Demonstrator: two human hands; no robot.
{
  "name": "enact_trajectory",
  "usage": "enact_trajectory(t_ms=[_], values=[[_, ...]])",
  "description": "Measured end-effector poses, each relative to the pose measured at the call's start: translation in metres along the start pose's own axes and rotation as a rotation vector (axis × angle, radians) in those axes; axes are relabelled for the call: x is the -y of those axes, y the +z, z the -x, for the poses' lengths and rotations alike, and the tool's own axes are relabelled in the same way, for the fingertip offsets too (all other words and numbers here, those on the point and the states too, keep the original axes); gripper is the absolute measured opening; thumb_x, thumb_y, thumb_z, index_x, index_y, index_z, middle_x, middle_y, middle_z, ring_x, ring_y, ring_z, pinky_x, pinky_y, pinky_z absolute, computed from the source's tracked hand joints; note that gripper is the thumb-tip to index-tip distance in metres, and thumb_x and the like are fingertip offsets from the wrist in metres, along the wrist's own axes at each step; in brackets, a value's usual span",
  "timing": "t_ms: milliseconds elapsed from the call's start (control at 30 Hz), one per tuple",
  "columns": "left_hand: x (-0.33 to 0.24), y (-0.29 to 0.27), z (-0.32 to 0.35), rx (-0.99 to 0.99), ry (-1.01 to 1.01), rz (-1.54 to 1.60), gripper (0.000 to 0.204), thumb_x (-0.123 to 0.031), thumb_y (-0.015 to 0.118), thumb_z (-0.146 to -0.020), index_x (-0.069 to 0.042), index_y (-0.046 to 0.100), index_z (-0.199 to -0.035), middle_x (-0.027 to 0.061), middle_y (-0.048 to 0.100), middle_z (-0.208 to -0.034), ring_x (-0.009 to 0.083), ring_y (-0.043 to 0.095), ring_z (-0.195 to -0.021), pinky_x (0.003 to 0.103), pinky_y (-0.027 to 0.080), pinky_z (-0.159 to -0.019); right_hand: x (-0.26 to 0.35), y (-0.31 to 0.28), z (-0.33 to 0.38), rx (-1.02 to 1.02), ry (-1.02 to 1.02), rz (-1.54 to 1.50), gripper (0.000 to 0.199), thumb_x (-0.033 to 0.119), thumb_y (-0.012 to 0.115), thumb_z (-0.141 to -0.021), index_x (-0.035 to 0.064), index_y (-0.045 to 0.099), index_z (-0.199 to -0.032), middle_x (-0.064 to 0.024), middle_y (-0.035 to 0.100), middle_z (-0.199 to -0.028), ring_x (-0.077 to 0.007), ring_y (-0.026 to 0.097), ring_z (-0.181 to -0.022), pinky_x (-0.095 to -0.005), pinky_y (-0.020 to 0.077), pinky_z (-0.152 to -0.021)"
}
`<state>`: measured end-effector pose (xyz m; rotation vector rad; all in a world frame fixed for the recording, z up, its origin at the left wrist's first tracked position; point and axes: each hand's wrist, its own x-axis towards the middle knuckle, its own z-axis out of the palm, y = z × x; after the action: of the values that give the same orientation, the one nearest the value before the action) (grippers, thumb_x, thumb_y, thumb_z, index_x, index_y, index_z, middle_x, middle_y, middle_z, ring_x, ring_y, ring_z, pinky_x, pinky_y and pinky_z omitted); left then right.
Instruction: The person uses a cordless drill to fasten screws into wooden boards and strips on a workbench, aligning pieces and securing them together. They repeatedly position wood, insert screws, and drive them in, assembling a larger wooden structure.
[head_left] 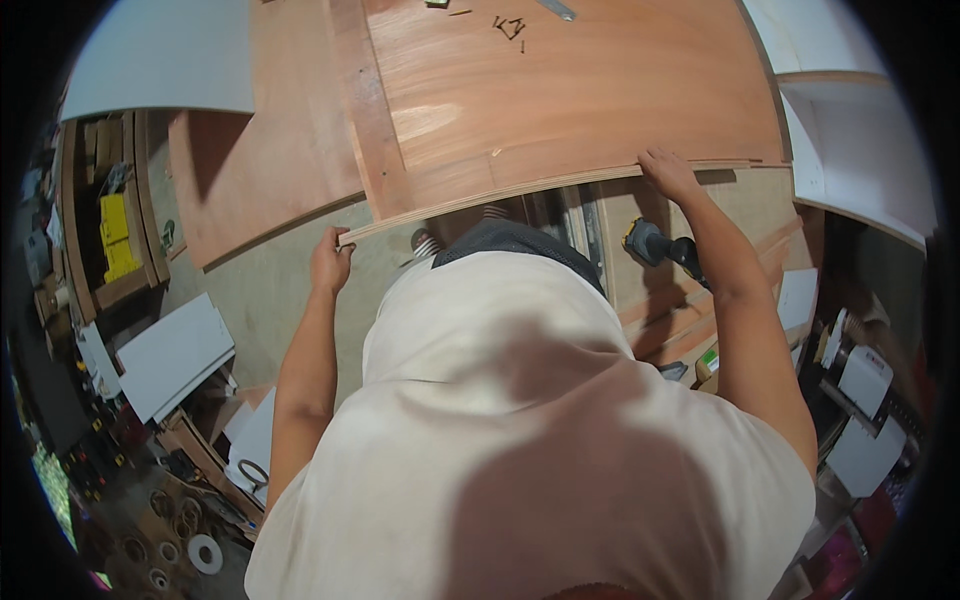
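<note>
A long, narrow plywood strip (500, 194) lies along the near edge of a large reddish plywood panel (580, 110). My left hand (330, 262) grips the strip's left end, fingers and thumb closed around it. Toward its other end, my right hand (668, 176) holds the strip with the fingers bent over the top; its thumb is hidden. A flat wooden board (372, 120) crosses the panel on the left, and the strip's left end reaches past it.
Several screws (511, 28) and a metal tool (556, 9) lie far up on the panel. A cordless drill (650, 243) rests below my right hand. White cabinet boxes (850, 130) stand at right. White boards (175, 355) and tape rolls (205, 554) are at left.
</note>
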<state>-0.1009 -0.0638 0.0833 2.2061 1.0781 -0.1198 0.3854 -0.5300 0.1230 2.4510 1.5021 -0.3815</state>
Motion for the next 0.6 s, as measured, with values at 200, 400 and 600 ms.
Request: enact_trajectory(t_ms=[200,400,600], values=[[-0.017,-0.001,-0.005,0.052,0.056,-0.313,0.034,-0.02,0.077,-0.08,-0.007,0.063,-0.107,0.0153,0.069,-0.095,0.0364,0.065,-0.089,0.045,0.051,-0.075,0.015,0.005,-0.01,0.083,0.181,0.0,0.017,0.02,0.054,-0.091,0.0165,0.063,-0.105,-0.0075,0.063,-0.105,-0.0293,0.06,-0.107,-0.0486,0.0464,-0.085],[-0.012,0.001,-0.008,0.034,0.167,-0.336,0.03,-0.021,0.078,-0.078,-0.006,0.064,-0.099,0.0153,0.066,-0.09,0.0362,0.064,-0.084,0.045,0.05,-0.073,0.047,-0.043,-0.018,0.083,0.587,0.048,0.031,0.021,0.055,-0.09,0.0113,0.059,-0.12,-0.0136,0.059,-0.12,-0.0334,0.053,-0.119,-0.0495,0.0429,-0.094],[-0.014,0.001,-0.003,0.045,0.232,-0.318,0.037,-0.015,0.08,-0.075,-0.006,0.063,-0.106,0.0144,0.064,-0.098,0.0344,0.063,-0.086,0.044,0.051,-0.076,0.133,-0.032,-0.013,-0.918,1.062,-0.865,0.094,0.027,0.072,-0.079,-0.0043,0.02,-0.151,-0.0289,0.037,-0.146,-0.0456,0.037,-0.135,-0.0449,0.0298,-0.115]])
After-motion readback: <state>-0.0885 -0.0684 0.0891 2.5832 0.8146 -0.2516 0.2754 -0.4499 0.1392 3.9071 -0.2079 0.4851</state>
